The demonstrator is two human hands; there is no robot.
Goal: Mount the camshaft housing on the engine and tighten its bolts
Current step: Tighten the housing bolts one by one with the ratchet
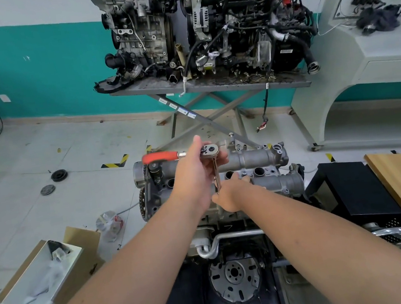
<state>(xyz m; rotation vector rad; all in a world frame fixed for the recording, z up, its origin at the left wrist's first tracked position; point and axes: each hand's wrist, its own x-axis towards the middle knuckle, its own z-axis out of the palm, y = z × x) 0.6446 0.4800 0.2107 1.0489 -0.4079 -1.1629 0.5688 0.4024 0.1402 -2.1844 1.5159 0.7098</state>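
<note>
Pale floor tiles with yellow-and-black corner tape run back to a teal-banded wall, where two more engines [202,27] sit on a scissor-legged stand in the upper middle of the frame. At centre, the engine [217,226] being worked on stands upright, with the camshaft housing [259,159] already seated across its top, so what remains is the bolts.

The left hand [195,175] is wrapped around the head end of a ratchet [209,150], whose red handle sticks out to the left. A long extension bar [217,175] drops from the ratchet head toward the housing. The right hand [228,195] is curled around the bar's lower end, steadying it; the tip and the bolt under it are hidden by the fingers.

To do this well, I would keep the bar square to the bolt and make sure the socket is fully seated before swinging the handle. Working bolts evenly, rather than fully tightening one, should pull the housing down flat. A tilted bar risks slipping off and rounding the bolt head.
</note>
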